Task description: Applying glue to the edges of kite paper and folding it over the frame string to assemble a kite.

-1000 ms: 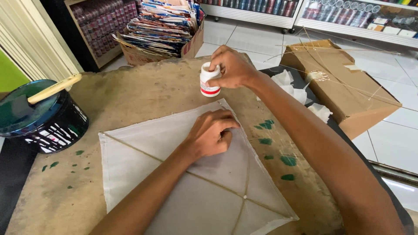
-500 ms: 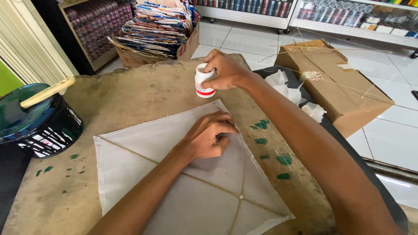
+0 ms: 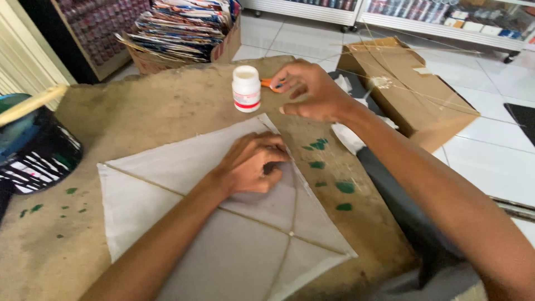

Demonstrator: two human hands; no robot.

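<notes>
A white paper kite (image 3: 167,234) with thin crossed sticks lies flat on the brown worktable (image 3: 139,117). My left hand (image 3: 251,164) rests on the kite near its upper corner, fingers curled and pressing the paper edge. A small white bottle (image 3: 246,88) with a red band stands upright and uncapped just beyond that corner. My right hand (image 3: 309,92) is beside the bottle with fingers spread, its fingertips touching a small orange piece (image 3: 269,83) on the table. It grips nothing.
A dark paint can (image 3: 33,150) with a wooden stick across it stands at the left. Green paint spots (image 3: 329,178) mark the table. A cardboard box (image 3: 407,89) sits at the right, and a box of printed papers (image 3: 184,33) at the back.
My right hand set the white bottle down and let go of it, then moved right to the orange piece. My left hand stayed on the kite.
</notes>
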